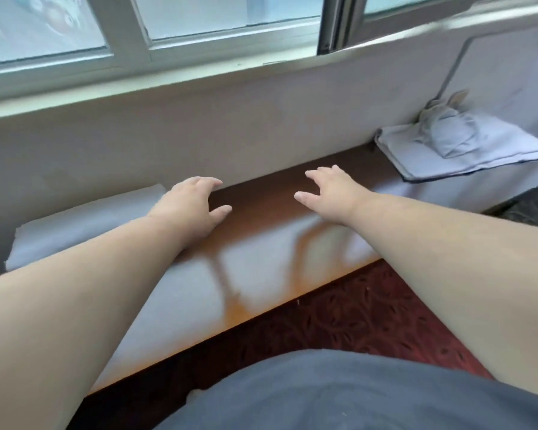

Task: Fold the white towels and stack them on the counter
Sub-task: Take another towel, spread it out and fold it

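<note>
Reaching over the brown counter (pixel 261 193), the left hand (pixel 190 206) and right hand (pixel 330 193) spread relaxed fingers, holding nothing. A folded white towel (pixel 84 218) lies at the counter's left end, apparently under the left forearm; another towel (pixel 466 144) sits at the far right end.

The counter (pixel 261 193) was brown wood polished glossy enough to mirror the window light, the folded white towels (pixel 84 215) on it looked soft matt cloth, and the carpet (pixel 370 321) below was dull, patterned red pile.
</note>
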A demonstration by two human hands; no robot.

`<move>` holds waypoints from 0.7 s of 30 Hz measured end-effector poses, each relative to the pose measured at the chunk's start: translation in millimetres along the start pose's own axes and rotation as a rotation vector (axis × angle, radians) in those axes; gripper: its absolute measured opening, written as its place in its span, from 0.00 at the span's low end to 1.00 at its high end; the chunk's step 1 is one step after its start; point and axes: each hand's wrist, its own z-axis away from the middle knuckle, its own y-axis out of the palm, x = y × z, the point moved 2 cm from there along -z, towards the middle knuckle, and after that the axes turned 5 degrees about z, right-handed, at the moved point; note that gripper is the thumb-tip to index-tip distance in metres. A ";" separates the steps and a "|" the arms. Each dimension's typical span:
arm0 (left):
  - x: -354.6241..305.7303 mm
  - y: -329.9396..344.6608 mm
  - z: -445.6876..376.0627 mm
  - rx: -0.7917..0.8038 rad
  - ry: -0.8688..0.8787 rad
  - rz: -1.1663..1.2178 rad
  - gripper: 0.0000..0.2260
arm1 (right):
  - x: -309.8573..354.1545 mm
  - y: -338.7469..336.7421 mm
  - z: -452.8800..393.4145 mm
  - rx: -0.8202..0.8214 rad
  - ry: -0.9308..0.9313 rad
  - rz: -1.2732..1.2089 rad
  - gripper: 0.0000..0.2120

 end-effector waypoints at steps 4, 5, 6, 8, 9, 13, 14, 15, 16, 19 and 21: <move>-123.3 -0.8 -14.6 -0.013 0.073 0.010 0.27 | -69.9 -53.3 44.0 -0.073 0.068 0.030 0.36; -147.9 -1.9 -15.8 -0.010 0.108 0.007 0.27 | -86.3 -65.7 55.6 -0.082 0.088 0.034 0.36; -169.3 -3.8 -16.7 -0.009 0.149 0.002 0.26 | -102.0 -77.4 67.0 -0.085 0.112 0.035 0.37; -206.3 -8.7 -19.5 -0.012 0.224 -0.012 0.26 | -133.5 -100.6 89.3 -0.084 0.174 0.073 0.38; -222.3 -11.2 -22.6 -0.013 0.253 -0.016 0.26 | -149.3 -112.8 99.0 -0.079 0.206 0.115 0.39; -275.6 -16.4 -38.6 -0.032 0.325 0.006 0.26 | -203.6 -164.1 130.4 -0.102 0.287 0.197 0.39; -287.6 -15.6 -42.7 -0.037 0.339 0.015 0.26 | -214.9 -175.5 136.7 -0.135 0.309 0.190 0.38; -299.5 -13.9 -46.3 -0.037 0.352 0.024 0.26 | -225.3 -184.5 142.6 -0.171 0.328 0.181 0.37; -311.0 -11.3 -49.4 -0.030 0.367 0.031 0.26 | -234.1 -190.2 148.5 -0.201 0.345 0.169 0.36; -342.2 -1.0 -57.7 -0.002 0.403 0.053 0.26 | -257.2 -188.8 163.7 -0.228 0.407 0.141 0.36; -360.6 5.5 -65.1 0.010 0.430 0.071 0.27 | -273.0 -181.9 171.0 -0.214 0.468 0.129 0.37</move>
